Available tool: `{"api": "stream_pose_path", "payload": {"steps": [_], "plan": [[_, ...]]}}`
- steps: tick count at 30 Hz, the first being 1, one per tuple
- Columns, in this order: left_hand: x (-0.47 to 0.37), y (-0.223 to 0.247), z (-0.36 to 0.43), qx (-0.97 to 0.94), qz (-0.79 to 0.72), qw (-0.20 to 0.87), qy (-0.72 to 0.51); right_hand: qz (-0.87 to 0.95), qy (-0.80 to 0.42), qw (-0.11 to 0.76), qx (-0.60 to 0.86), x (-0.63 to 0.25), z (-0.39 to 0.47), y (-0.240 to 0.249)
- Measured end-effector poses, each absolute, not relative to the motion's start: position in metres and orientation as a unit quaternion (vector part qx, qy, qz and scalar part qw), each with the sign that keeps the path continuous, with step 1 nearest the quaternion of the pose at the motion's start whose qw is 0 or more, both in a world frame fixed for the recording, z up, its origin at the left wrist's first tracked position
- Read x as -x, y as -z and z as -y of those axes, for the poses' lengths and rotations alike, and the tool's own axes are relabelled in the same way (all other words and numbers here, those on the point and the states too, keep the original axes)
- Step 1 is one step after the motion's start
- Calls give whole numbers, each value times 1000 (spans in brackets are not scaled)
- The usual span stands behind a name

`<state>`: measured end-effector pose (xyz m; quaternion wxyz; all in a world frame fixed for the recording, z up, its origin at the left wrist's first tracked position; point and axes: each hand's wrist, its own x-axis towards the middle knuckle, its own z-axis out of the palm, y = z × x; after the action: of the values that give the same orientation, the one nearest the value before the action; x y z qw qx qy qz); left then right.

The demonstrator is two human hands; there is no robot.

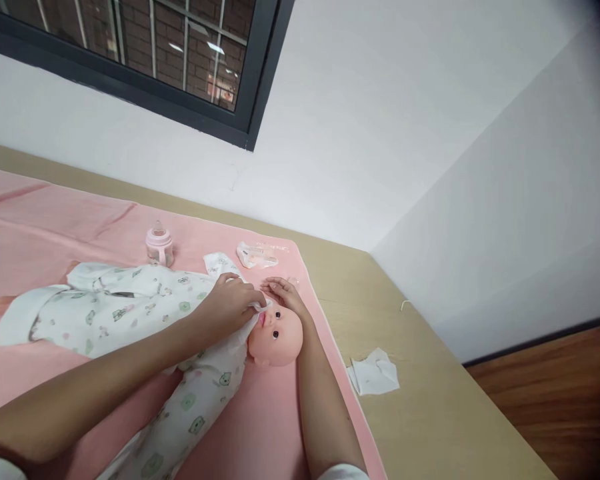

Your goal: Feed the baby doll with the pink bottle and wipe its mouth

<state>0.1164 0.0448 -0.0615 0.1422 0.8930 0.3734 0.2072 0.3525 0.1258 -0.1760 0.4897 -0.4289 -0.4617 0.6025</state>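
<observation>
A baby doll [283,340] in a white sleepsuit [130,300] with green animal prints lies on its back, its head toward the right. My left hand [233,303] reaches across its chest, fingers pinched on a white tissue [263,307] against the doll's mouth and chin. Part of the tissue is hidden under the fingers. Along the far side of the doll's head rests my right hand [285,295], fingers stretched out and holding nothing. The right forearm runs close beside the crown of the head.
A pink baby bottle [159,245] stands beyond the doll. Near it lies a clear plastic packet [257,255]. A crumpled white tissue [375,373] is on the wooden table [420,407], right of the pink mat [275,427]. A wall and a dark-framed window [245,120] rise behind.
</observation>
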Motion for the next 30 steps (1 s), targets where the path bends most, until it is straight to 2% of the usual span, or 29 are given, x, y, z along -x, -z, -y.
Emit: {"api": "stream_pose_path", "payload": {"steps": [8, 19, 30], "plan": [[-118, 59, -47, -889, -395, 125, -197, 480, -595, 492, 417, -353, -124, 177], [-117, 53, -32, -871, -387, 214, -215, 481, -598, 492, 410, -354, -126, 180], [-123, 65, -29, -891, -387, 100, -214, 485, -597, 492, 409, -355, -128, 183]]}}
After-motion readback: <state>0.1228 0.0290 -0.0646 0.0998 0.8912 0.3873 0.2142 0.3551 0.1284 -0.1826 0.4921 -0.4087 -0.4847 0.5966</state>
